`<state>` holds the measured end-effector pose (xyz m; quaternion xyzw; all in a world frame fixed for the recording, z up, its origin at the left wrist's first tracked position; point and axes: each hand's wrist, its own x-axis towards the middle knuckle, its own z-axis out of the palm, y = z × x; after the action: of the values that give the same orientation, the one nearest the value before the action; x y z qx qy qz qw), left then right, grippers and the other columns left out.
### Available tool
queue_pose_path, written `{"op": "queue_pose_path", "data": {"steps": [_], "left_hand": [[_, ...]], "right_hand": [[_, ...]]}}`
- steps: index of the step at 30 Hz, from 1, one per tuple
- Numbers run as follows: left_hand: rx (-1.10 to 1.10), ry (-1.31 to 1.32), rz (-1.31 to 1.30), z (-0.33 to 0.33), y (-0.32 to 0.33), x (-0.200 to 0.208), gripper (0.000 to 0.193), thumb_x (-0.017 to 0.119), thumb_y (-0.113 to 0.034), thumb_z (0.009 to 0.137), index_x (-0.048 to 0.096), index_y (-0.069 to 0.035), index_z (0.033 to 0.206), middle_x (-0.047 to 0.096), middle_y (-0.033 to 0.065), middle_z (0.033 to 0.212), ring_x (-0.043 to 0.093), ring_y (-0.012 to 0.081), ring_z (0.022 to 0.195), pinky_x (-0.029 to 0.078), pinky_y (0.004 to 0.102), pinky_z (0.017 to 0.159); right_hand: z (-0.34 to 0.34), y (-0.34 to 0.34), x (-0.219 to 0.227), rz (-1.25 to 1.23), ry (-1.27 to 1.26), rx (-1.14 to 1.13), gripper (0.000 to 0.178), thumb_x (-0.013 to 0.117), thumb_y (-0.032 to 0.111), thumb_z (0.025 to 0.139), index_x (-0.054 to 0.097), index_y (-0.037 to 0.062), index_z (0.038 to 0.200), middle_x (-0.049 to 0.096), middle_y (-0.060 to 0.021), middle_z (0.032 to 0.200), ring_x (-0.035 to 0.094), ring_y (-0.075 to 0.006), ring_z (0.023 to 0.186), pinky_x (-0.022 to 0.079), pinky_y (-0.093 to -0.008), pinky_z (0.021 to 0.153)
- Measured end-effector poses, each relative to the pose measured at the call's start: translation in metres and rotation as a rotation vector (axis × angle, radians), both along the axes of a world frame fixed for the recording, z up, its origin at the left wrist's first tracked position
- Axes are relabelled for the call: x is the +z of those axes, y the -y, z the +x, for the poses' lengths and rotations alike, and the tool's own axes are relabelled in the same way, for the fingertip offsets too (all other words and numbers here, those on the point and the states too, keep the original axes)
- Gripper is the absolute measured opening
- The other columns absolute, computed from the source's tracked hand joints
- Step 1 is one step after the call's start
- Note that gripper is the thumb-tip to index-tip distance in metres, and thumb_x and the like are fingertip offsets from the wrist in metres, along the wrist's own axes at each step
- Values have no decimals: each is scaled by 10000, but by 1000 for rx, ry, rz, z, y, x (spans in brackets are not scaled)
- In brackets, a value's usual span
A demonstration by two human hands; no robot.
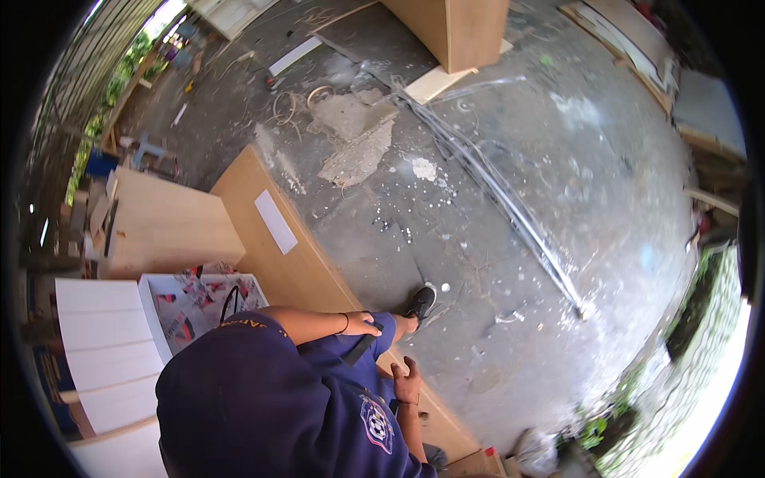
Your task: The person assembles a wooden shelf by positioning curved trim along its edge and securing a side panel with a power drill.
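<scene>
My left hand (362, 324), with a thin dark band at the wrist, lies by my thigh. Its fingers close over the end of a black flat strip (360, 349), whose kind I cannot make out. Lower down, my right hand (406, 382) is near the edge of a long wooden board (319, 271), its fingers apart and bent, with nothing seen in them. Navy shorts (343, 354) and one black shoe (423, 299) show beside the board. A white label-like strip (276, 221) lies on the board's face.
A white tray-like box (155, 315) with patterned lining and white panels (103, 342) stand at the left. Long plastic-wrapped strips (510, 207) cross the grey floor. A wooden cabinet (454, 36) stands at the far side. Debris and a broken cement patch (358, 143) lie between.
</scene>
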<state>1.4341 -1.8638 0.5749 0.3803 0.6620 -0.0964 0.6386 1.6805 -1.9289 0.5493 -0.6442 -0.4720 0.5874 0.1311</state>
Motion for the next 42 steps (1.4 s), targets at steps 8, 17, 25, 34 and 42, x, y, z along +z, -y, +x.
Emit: {"op": "queue_pose_path", "data": {"steps": [8,17,25,34,42], "left_hand": [[491,35,93,-42,34,46,611,494,-525,755,576,21,1017,568,185,1034,525,277,984,392,333,839],[1209,-330,71,6,115,-5,569,458,-501,777,624,40,836,598,215,876,577,285,845,431,362,767],[1312,-449,206,59,61,-4,535,345,-464,840,623,-15,926,591,203,967,555,329,932,403,361,843],[1531,-375,-51,90,66,-103,443,346,-389,848,458,-129,1188,574,220,997,552,370,921,429,422,808],[2128,-274,157,-122,97,-23,435,442,-394,831,497,-42,1079,592,139,975,569,272,908,438,393,719]], "right_hand": [[185,-124,-35,-506,307,-45,393,618,234,710,549,-11,1009,600,-112,829,573,-203,719,456,-324,625],[148,-326,-38,-402,327,532,310,598,263,732,557,63,965,572,-54,815,530,-165,708,421,-349,606],[-21,-495,-25,-305,262,593,238,580,289,751,565,128,926,547,-2,803,492,-131,697,390,-371,588],[-227,-511,10,-55,322,1232,132,590,198,714,575,82,774,525,-40,637,517,-172,579,425,-338,464],[-428,-455,-9,624,-43,2003,327,624,190,674,569,46,962,611,-115,810,589,-247,736,463,-326,658]]}}
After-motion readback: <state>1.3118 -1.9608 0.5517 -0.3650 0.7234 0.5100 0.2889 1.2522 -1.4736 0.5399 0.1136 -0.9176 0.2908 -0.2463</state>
